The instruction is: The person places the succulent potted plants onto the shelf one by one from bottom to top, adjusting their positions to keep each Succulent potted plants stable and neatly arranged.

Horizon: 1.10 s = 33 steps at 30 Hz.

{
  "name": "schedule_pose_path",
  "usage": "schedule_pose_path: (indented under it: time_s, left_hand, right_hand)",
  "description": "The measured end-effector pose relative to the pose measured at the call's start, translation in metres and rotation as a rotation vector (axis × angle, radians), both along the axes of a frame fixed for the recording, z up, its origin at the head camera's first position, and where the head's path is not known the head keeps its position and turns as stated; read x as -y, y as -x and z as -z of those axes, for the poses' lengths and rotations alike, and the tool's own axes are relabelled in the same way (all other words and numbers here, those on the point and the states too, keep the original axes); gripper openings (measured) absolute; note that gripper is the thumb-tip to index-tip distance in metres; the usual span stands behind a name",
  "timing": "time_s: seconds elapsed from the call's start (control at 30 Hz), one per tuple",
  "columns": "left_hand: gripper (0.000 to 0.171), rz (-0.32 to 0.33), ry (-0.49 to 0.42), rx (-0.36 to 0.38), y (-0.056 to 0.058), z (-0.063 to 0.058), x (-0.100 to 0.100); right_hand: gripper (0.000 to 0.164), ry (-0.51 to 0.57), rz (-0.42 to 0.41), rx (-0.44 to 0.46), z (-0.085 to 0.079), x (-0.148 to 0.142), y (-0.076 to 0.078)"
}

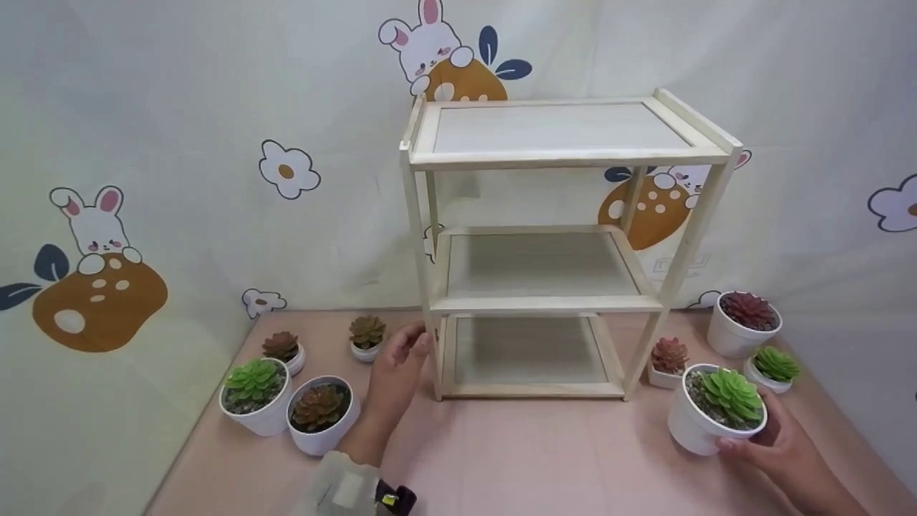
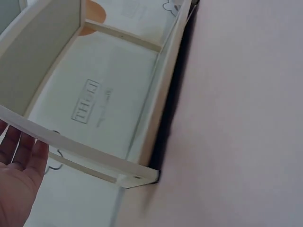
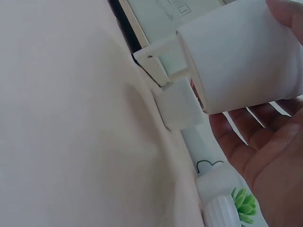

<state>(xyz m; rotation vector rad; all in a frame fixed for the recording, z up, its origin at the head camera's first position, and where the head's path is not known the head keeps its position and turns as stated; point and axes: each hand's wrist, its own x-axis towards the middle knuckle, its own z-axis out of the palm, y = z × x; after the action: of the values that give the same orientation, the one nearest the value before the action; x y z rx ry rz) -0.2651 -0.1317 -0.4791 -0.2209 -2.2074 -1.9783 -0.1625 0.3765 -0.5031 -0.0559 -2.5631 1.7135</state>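
My right hand [image 1: 777, 444] grips a white pot with a bright green succulent [image 1: 731, 394], thumb at the front and fingers round the far side. This pot [image 3: 241, 56] is raised off the table in the right wrist view, its plant out of sight there. A three-tier pale wooden shelf [image 1: 548, 304] stands in the middle. Beside its left front post is my left hand [image 1: 401, 365], fingers loosely bent. In the left wrist view, the fingers [image 2: 35, 158] reach up to the post [image 2: 80, 149] and the fingertips meet its edge.
Left of the shelf stand several potted succulents, among them a green one [image 1: 254, 390] and a brown one [image 1: 322, 416]. On the right are a dark red one [image 1: 745, 322], a pinkish one [image 1: 668, 362] and a small green one [image 1: 774, 369]. A printed cloth [image 1: 337, 236] hangs behind.
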Motion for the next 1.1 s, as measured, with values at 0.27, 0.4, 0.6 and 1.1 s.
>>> schedule_pose_path:
  time_s: [0.27,0.4,0.6,1.1]
  left_hand:
    - [0.039,0.011,-0.012,-0.036,0.007,-0.024,0.004]
    - [0.037,0.016,0.004,-0.071,0.010,-0.028,0.006]
    - [0.035,0.013,0.102,-0.126,0.010,-0.035,0.009]
    - [0.043,0.054,0.146,-0.076,0.004,-0.047,0.004]
  right_hand:
    - [0.078,0.032,-0.028,-0.013,-0.006,0.019,0.003]
    - [0.075,0.158,-0.065,-0.076,-0.010,0.035,0.006]
    - [0.077,0.233,-0.130,-0.124,-0.019,0.064,0.014]
    - [0.083,0.188,-0.231,-0.111,-0.036,0.132,0.035]
